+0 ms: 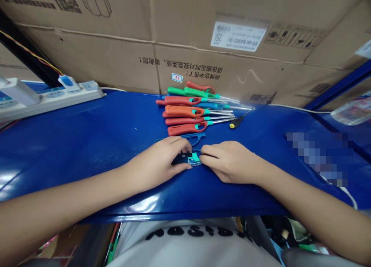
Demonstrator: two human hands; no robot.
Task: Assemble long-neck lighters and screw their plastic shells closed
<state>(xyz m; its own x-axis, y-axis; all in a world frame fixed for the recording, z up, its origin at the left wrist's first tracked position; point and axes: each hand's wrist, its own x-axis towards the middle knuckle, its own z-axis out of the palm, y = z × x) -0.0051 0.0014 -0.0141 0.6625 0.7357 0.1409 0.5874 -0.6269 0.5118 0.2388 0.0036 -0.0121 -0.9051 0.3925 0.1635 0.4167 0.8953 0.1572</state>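
Note:
Low over the blue table, my left hand [160, 159] curls its fingers and thumb round an opened blue lighter casing [194, 164]. A teal trigger [194, 157] and a small dark part show inside it. My right hand [236, 162] is closed, its fingertips pinched at the casing's right end beside the trigger; what lies between those fingertips is hidden. Just beyond my left fingers lies another blue casing half [199, 136], partly covered by that hand. Farther back is a pile of long-nosed lighters, among them a red one [183, 128], an orange one [182, 111] and a green one [197, 92].
A black screwdriver with a yellow end [236, 122] lies right of the lighters. On the left is a white power strip [52, 101] with plugs. Large cardboard boxes [185, 31] wall off the back. A pixelated flat object [319, 157] lies at right, near a clear plastic package [353, 110].

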